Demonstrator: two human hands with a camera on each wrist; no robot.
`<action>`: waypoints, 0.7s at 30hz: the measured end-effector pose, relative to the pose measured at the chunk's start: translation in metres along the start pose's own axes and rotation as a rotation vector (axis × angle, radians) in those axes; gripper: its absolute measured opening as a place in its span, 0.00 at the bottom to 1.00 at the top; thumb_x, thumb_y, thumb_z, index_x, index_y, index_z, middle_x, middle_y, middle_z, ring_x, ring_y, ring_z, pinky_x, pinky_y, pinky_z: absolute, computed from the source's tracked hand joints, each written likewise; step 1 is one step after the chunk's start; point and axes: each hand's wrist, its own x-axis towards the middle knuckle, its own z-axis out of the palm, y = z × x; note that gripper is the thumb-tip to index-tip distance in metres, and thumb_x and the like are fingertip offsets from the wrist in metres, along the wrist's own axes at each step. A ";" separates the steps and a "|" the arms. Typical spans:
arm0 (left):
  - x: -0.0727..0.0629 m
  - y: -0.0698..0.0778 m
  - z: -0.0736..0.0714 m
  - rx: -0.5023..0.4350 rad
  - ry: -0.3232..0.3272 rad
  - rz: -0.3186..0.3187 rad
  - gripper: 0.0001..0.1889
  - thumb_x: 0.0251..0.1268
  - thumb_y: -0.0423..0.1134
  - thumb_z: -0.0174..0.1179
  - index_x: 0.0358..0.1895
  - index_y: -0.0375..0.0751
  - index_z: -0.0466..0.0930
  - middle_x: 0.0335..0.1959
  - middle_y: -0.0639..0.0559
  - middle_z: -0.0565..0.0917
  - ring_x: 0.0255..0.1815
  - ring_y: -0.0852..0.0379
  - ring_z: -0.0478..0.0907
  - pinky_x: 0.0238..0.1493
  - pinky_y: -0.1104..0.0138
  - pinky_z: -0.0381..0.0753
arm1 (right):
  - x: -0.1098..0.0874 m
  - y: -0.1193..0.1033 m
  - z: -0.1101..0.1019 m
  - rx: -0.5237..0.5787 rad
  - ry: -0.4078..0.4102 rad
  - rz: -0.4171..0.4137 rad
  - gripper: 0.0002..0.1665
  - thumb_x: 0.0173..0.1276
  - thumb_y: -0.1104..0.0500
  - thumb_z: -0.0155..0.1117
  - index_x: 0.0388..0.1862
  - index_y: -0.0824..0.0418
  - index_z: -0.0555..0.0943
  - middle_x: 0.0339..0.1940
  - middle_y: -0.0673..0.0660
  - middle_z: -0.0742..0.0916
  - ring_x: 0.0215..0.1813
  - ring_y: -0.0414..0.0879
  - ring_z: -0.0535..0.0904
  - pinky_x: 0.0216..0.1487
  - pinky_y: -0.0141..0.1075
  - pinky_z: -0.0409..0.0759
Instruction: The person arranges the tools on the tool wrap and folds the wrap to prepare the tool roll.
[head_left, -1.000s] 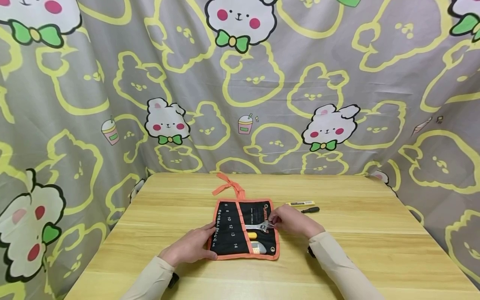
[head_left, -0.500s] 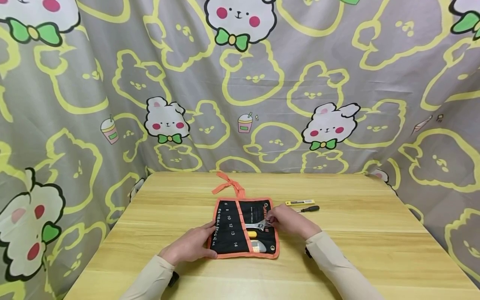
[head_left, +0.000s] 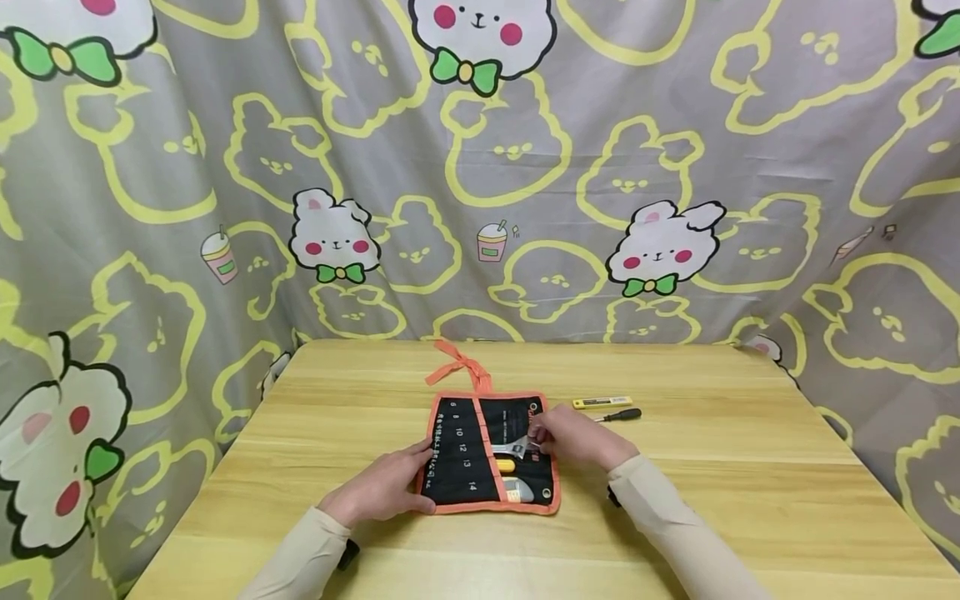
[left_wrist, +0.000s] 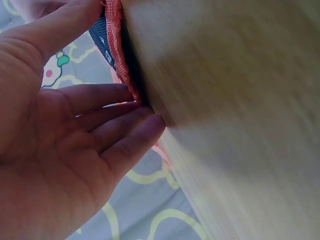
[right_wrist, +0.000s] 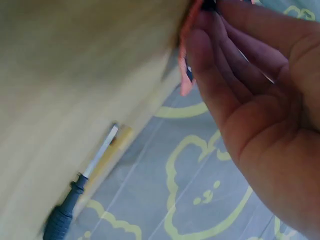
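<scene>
A black tool roll (head_left: 465, 454) with orange trim lies unrolled on the wooden table (head_left: 720, 492). My left hand (head_left: 386, 492) rests flat on its left edge, the straight fingers (left_wrist: 120, 130) touching the orange trim (left_wrist: 117, 45). My right hand (head_left: 573, 437) pinches the head of a silver adjustable wrench (head_left: 513, 451), which lies across the roll's right pocket section. In the right wrist view the fingers (right_wrist: 225, 65) curl at the roll's orange edge (right_wrist: 186, 45). A yellow-handled tool (head_left: 506, 466) and a grey tool (head_left: 519, 493) sit in the pockets below the wrench.
A black-handled screwdriver (head_left: 618, 414) and a yellow utility knife (head_left: 602, 402) lie on the table just behind my right hand; the screwdriver (right_wrist: 75, 195) also shows in the right wrist view. The orange tie ribbon (head_left: 457, 371) trails behind the roll. A patterned curtain (head_left: 480, 167) surrounds the table.
My right hand has shifted slightly with the wrench, still over the roll's right section. The left hand has stayed on the roll's left edge.
</scene>
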 end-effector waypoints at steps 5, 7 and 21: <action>0.000 0.000 0.000 0.001 -0.003 0.002 0.45 0.59 0.50 0.75 0.71 0.23 0.69 0.78 0.32 0.64 0.74 0.33 0.68 0.72 0.44 0.71 | 0.000 0.001 -0.009 0.068 -0.060 0.057 0.10 0.63 0.73 0.69 0.42 0.65 0.87 0.37 0.55 0.89 0.39 0.43 0.83 0.43 0.37 0.85; 0.001 0.000 0.000 0.000 -0.004 -0.001 0.45 0.59 0.50 0.75 0.71 0.23 0.68 0.78 0.32 0.63 0.74 0.34 0.68 0.72 0.44 0.71 | -0.001 0.002 -0.010 0.089 -0.063 0.061 0.10 0.63 0.73 0.70 0.43 0.65 0.87 0.38 0.55 0.89 0.40 0.44 0.84 0.44 0.38 0.85; -0.001 -0.001 0.000 -0.006 0.005 -0.004 0.44 0.58 0.50 0.76 0.71 0.23 0.69 0.77 0.31 0.64 0.74 0.33 0.68 0.72 0.44 0.70 | 0.005 0.003 0.002 -0.003 -0.021 0.029 0.06 0.65 0.69 0.72 0.39 0.61 0.87 0.32 0.51 0.88 0.34 0.40 0.81 0.38 0.33 0.83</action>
